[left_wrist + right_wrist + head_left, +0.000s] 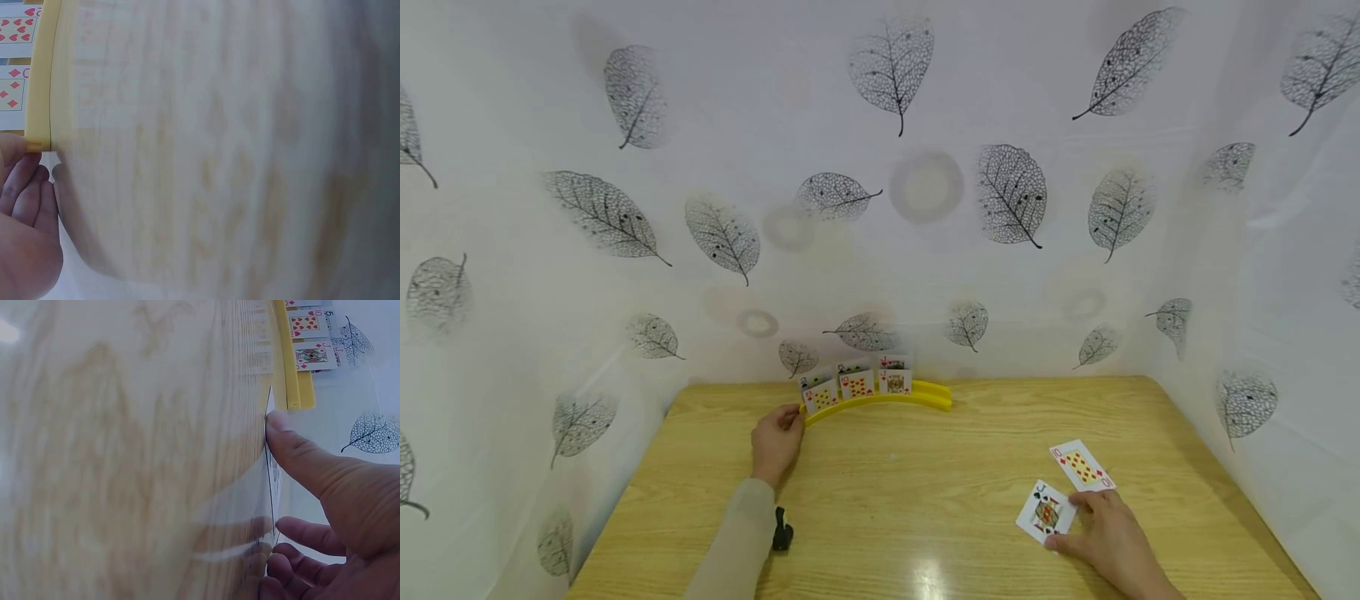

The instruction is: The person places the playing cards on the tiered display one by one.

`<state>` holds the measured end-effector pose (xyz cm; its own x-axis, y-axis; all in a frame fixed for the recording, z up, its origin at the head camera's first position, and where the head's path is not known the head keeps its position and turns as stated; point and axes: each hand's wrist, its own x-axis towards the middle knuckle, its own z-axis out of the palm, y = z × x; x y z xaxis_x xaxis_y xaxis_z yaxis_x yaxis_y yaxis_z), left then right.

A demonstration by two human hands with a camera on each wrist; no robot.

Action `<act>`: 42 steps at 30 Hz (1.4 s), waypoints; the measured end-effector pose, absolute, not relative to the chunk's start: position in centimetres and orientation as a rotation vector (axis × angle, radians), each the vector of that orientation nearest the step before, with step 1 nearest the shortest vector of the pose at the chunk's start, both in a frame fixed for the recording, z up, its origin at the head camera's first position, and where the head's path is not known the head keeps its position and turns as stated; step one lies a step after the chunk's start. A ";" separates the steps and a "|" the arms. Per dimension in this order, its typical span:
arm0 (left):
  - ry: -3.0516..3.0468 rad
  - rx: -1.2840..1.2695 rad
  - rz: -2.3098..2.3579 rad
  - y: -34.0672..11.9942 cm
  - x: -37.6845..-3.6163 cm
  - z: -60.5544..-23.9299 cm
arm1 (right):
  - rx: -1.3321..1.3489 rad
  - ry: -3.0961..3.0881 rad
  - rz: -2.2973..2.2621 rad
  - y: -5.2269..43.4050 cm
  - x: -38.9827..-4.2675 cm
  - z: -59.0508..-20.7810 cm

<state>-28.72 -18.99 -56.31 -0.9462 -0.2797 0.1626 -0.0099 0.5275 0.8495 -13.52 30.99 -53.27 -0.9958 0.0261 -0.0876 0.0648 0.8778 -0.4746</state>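
Note:
A curved yellow card holder stands at the back of the table, with several playing cards upright in it in two rows. My left hand grips the holder's left end; in the left wrist view the thumb lies against that end. At the right, my right hand holds a black-suited jack card by its edges, between thumb and fingers, face up low over the table. Just beyond it lies the ten of diamonds, face up, close to my fingertips.
The wood-grain table has a small black object on it beside my left forearm. A white curtain with a leaf print hangs behind the table and along both sides.

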 end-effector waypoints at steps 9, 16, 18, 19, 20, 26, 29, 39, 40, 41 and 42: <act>-2.502 0.254 -1.380 -19.1 -28.7 -56.4 | 0.085 2.953 -0.758 31.0 -13.9 -53.1; -2.487 0.242 -1.390 -19.0 -28.7 -56.3 | 0.073 2.960 -0.757 30.9 -13.9 -53.0; -2.480 0.234 -1.388 -19.1 -28.7 -56.2 | 0.070 2.958 -0.753 30.8 -13.9 -53.0; -2.478 0.236 -1.392 -19.1 -28.6 -56.2 | 0.069 2.955 -0.749 30.8 -13.9 -53.0; -2.478 0.237 -1.393 -19.1 -28.6 -56.1 | 0.067 2.954 -0.744 30.8 -13.9 -53.0; -2.489 0.240 -1.398 -19.0 -28.6 -56.0 | 0.060 2.963 -0.745 30.7 -13.9 -52.8; -2.493 0.239 -1.394 -19.0 -28.6 -56.0 | 0.062 2.958 -0.747 30.7 -13.9 -52.8; -2.487 0.238 -1.366 -19.0 -28.5 -56.0 | 0.092 2.893 -0.769 30.7 -14.5 -52.7; -2.491 0.241 -1.367 -19.0 -28.5 -56.0 | 0.093 2.891 -0.771 30.7 -14.5 -52.7; -2.494 0.244 -1.370 -19.1 -28.5 -56.0 | 0.096 2.890 -0.774 30.7 -14.6 -52.6; -2.496 0.249 -1.372 -19.1 -28.5 -56.1 | 0.098 2.889 -0.781 30.7 -14.6 -52.6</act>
<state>-28.50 -19.07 -56.06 -0.9456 -0.2824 0.1613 -0.0152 0.5339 0.8454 -14.61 30.67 -52.61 -0.9870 0.0245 -0.1586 0.1011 0.8625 -0.4959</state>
